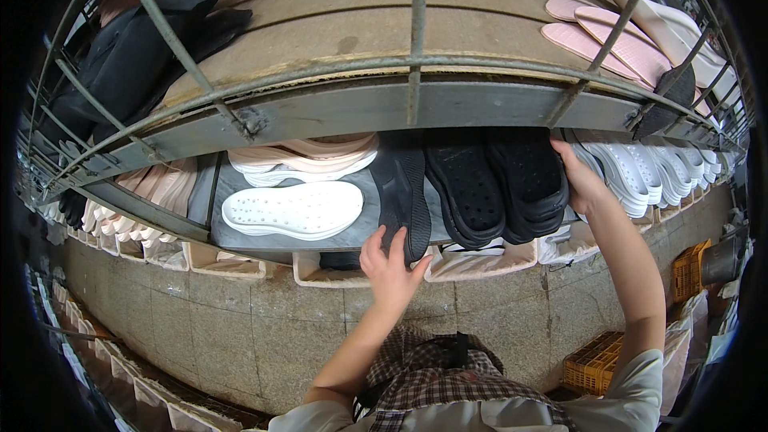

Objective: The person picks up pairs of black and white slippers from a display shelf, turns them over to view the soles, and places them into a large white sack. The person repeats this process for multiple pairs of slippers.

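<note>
Left hand: the left hand [390,266] was open, fingers spread against the front end of a black sole [404,192] standing on edge on the metal shelf [280,240].
Right hand: the right hand [582,180] gripped the side of the stacked black perforated soles [500,184].
Nearby: a white perforated sole [292,210] lay flat to the left; a row of white soles [648,172] stood to the right.
Upper shelf: pink soles [608,40] lay there.

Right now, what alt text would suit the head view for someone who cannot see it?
A person's left hand touches a black shoe sole on a metal rack shelf, while the right hand rests against a stack of black soles. White soles and pink soles lie nearby.
</note>
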Action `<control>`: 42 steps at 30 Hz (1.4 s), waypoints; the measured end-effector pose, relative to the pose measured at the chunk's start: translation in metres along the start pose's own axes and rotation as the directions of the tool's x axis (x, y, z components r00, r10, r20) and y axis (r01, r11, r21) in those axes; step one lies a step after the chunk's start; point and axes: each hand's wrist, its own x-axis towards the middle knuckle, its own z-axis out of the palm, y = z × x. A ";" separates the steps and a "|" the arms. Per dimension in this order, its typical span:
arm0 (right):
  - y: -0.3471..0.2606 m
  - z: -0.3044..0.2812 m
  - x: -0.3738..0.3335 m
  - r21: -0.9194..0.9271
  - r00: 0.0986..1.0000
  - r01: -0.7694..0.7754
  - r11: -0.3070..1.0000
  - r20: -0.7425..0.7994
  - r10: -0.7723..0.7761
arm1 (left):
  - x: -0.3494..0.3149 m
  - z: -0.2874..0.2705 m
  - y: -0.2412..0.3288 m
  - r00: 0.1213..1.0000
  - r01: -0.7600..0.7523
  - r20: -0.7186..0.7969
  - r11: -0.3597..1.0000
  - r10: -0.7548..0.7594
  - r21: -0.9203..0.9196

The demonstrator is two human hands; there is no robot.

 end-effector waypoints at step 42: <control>0.274 0.034 -0.255 -0.280 0.854 0.506 0.816 0.293 -0.430 | -0.095 -0.130 0.090 0.869 -0.465 -0.280 0.867 0.408 -0.181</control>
